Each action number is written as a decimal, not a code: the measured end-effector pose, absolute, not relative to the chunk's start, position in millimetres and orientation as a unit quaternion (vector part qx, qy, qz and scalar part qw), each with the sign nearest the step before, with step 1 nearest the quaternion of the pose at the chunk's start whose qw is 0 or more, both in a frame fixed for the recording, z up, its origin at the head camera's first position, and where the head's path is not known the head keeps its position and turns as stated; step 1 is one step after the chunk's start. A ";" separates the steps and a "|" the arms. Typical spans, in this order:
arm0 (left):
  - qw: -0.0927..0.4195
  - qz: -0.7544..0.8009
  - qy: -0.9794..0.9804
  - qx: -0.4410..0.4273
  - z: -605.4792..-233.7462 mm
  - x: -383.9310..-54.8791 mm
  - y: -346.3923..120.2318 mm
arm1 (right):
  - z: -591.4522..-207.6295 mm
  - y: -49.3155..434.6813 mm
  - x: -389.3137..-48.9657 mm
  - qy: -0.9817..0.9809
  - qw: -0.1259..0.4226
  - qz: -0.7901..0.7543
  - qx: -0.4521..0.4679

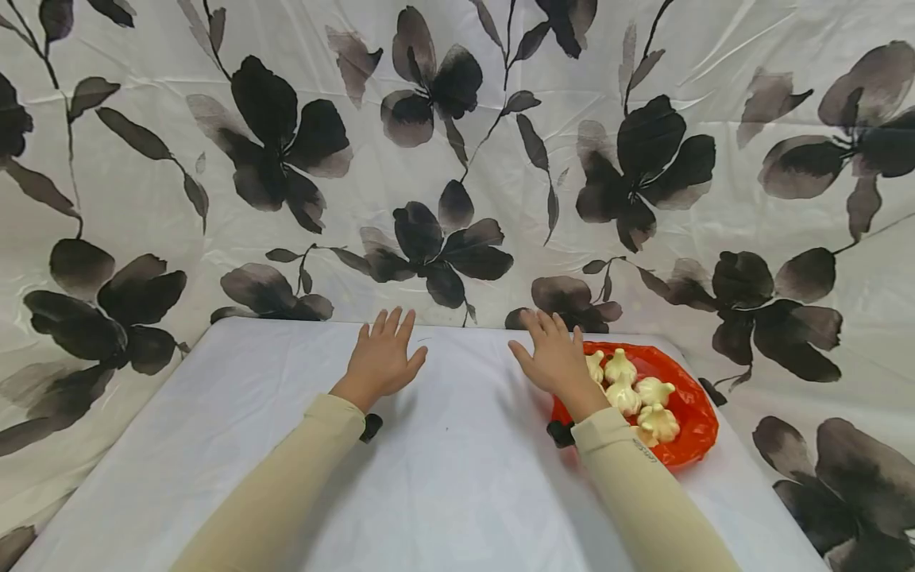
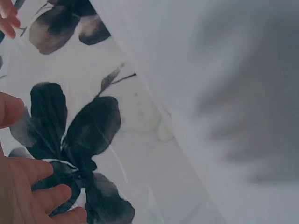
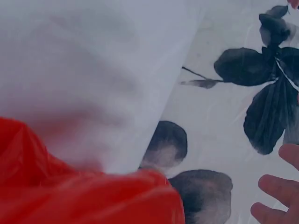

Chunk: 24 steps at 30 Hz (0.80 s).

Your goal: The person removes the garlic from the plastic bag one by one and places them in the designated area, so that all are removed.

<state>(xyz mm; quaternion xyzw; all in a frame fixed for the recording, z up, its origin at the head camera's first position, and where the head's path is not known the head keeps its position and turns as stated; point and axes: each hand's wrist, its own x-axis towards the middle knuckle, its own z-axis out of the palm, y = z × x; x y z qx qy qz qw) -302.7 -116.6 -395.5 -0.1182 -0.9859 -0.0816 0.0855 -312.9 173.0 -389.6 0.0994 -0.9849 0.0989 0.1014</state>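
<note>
My left hand [image 1: 382, 357] hovers above the white table [image 1: 457, 477], fingers spread and nothing in its grasp. To its right, my right hand [image 1: 556, 359] is also held out over the table with straight fingers, empty. Several pale garlic bulbs [image 1: 654, 391] lie in a red plastic bag [image 1: 689, 421] just right of the right hand; the right hand and wrist overlap its left part in the head view. In the right wrist view, the bag's crumpled edge [image 3: 93, 191] fills the lower left, while fingertips [image 3: 275, 186] show at the right border.
A whitish cloth with dark flower prints [image 1: 429, 159] hangs behind the table's far edge and shows along both sides. A dark wrist-worn piece [image 1: 372, 427] sits under the left cuff, and another dark piece [image 1: 561, 434] under the right one.
</note>
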 end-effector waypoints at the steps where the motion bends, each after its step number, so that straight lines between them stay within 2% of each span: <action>1: 0.089 -0.081 -0.985 -0.121 -396.5 -302.9 -114.3 | -388.0 175.4 -311.5 -0.984 0.103 0.100 0.101; 11: 0.097 -0.132 -0.975 -0.148 -395.4 -296.9 -89.5 | -379.3 200.3 -299.9 -0.984 0.100 0.109 0.099; 24: 0.112 -0.175 -0.963 -0.170 -398.8 -291.0 -61.0 | -371.1 239.2 -281.4 -0.977 0.121 0.148 0.090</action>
